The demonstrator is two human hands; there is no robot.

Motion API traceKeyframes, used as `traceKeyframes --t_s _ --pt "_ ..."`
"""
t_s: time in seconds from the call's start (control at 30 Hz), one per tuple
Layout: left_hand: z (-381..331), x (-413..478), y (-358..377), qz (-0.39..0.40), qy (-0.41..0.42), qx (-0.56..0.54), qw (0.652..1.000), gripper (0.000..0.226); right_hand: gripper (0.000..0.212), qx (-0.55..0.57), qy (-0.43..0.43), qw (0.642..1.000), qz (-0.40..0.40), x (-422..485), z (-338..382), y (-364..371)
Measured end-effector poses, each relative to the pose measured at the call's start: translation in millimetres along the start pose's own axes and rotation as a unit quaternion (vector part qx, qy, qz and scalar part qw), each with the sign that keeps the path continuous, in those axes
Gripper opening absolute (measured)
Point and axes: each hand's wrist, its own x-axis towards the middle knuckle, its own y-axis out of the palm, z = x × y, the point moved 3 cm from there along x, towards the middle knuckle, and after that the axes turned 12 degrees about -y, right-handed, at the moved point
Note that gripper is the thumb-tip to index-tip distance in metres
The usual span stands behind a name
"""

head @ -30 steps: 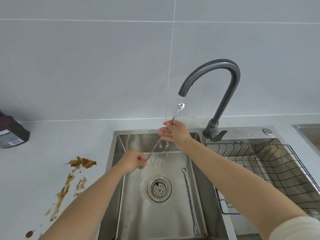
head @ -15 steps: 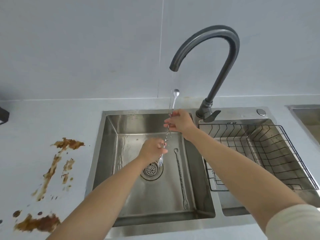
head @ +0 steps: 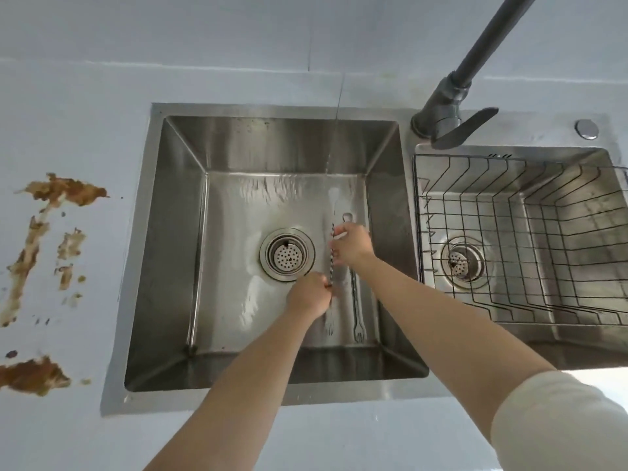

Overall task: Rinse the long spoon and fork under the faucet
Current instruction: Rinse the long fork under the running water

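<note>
A long spoon point(head: 330, 263) with a twisted steel handle is held low in the left sink basin point(head: 176, 232), its blurred bowl end pointing away from me under a thin water stream point(head: 334, 137). My right hand point(head: 351, 246) grips the handle's upper part. My left hand point(head: 307, 297) pinches it lower down. The long fork point(head: 356, 311) lies on the basin floor just right of the spoon, tines toward me, partly hidden by my right hand. The dark faucet point(head: 475, 52) rises at the upper right; its spout is out of frame.
A round drain strainer point(head: 287, 254) sits left of my hands. A black wire basket point(head: 523, 232) fills the right basin. Brown sauce stains point(head: 51, 205) streak the grey counter on the left, with another patch point(head: 32, 375) near the front.
Both hands have brought the spoon down from upright under the spout to low in the basin. The view has tilted down, so the spout has left the frame.
</note>
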Motion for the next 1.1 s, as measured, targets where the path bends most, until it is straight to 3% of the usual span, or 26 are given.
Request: traceKeyframes --t_s 0.1,0.2,0.37,0.6,0.7,0.87,0.93,0.97,1.03,1.1 --pt "6.7 9.4 15.8 0.013 -0.025 0.046 0.999 0.022 0.029 -0.022 0.043 0.999 -0.011 9.5 -28.2 14.8" --pt "9.4 13.6 28.7 0.012 -0.026 0.114 0.993 0.026 0.032 -0.053 0.057 0.997 -0.017 11.6 -44.3 23.9" --pt "6.8 20.2 35.9 0.004 -0.031 0.169 0.985 0.029 0.009 -0.141 0.022 0.990 -0.001 10.9 -47.9 26.3" --pt "1.5 21.9 36.7 -0.012 -0.033 0.206 0.978 0.024 0.017 -0.187 0.011 0.982 0.006 11.8 -48.1 30.9" --pt "1.2 16.7 35.7 -0.020 -0.027 0.222 0.974 0.024 0.003 -0.176 0.015 0.984 0.026 6.4 -39.7 28.8" --pt "0.0 2.9 25.2 -0.034 -0.017 0.225 0.974 0.029 0.026 -0.134 0.033 0.990 0.040 -2.1 -20.9 14.9" --pt "-3.6 -6.7 14.1 -0.049 -0.008 0.222 0.974 0.027 0.012 -0.104 0.024 0.993 0.053 -11.5 0.2 3.3" --pt "-6.4 -12.0 6.2 -0.059 -0.001 0.216 0.975 0.026 0.016 -0.093 0.014 0.994 0.064 -16.2 10.9 -4.0" --pt "-16.6 -23.6 -14.8 -0.080 0.023 0.221 0.972 0.025 0.043 -0.074 -0.011 0.996 0.057 -26.2 33.8 -21.5" --pt "-31.3 -39.4 -43.9 -0.123 0.044 0.201 0.971 0.026 0.051 -0.016 -0.034 0.999 0.032 -35.9 55.7 -38.8"
